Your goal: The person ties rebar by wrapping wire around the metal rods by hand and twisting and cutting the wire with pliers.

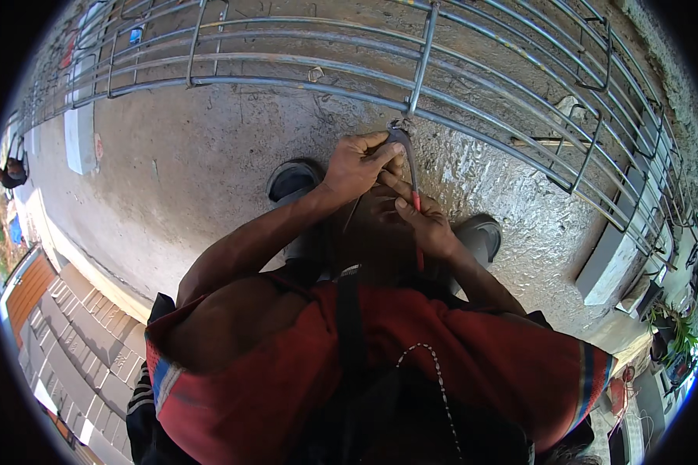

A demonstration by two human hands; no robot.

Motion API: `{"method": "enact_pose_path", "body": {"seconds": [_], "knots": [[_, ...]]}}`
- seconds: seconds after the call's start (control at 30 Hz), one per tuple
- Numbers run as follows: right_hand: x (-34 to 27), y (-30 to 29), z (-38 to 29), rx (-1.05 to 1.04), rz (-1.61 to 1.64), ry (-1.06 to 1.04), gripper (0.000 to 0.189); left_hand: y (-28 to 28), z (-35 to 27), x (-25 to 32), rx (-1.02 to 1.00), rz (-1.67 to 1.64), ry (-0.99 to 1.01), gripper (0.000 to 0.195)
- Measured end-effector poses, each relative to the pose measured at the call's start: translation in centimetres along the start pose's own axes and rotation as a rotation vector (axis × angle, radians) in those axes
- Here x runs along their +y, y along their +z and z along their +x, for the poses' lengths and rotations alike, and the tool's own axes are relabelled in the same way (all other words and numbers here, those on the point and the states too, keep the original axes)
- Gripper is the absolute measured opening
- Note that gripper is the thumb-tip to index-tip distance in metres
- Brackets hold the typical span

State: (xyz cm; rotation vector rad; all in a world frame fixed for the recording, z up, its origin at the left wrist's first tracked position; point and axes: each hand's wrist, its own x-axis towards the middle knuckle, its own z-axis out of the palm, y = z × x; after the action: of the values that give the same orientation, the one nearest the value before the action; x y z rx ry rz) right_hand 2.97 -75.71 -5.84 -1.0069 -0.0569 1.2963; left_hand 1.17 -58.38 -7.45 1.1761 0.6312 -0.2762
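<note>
My right hand (427, 224) is closed around the red handles of a pair of end-cutting pincers (412, 168). The dark jaws of the pincers point away from me, just short of the lowest bar of a steel rebar cage (326, 87). Against the jaws, my left hand (355, 165) pinches with thumb and forefinger. A thin tie wire (352, 215) trails below that hand; its held part is hidden by the fingers. A vertical stirrup (423, 58) crosses the long bars right above the jaws.
Pale blocks (80, 142) (608, 261) stand under the cage at left and right. My shoes (294, 180) (481, 235) rest on the rough concrete floor (168, 174). A thin stick (549, 142) lies beneath the bars. Another person (13, 172) is at far left, and plants (675, 322) are at right.
</note>
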Motion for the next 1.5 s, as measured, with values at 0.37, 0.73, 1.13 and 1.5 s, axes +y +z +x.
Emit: {"method": "enact_pose_path", "body": {"seconds": [0.37, 0.73, 1.13, 1.5], "knots": [[1.4, 1.2, 0.5, 0.209, -0.163, -0.040, 0.039, 0.3, 0.0, -0.4, -0.029, 0.002, 0.062, 0.022], [3.9, 1.6, 2.6, 0.265, 0.172, 0.266, 0.052, -0.3, 0.3, 0.1, -0.093, 0.049, -0.004, 0.030], [3.9, 0.0, 0.4, 0.053, 0.562, 0.163, 0.053, 2.8, 0.3, -0.9, -0.241, 0.033, -0.203, 0.034], [0.1, 2.8, -3.2, 0.591, -1.131, -0.091, 0.084, 5.6, 0.6, -1.1, -0.024, -0.158, -0.104, 0.037]]}}
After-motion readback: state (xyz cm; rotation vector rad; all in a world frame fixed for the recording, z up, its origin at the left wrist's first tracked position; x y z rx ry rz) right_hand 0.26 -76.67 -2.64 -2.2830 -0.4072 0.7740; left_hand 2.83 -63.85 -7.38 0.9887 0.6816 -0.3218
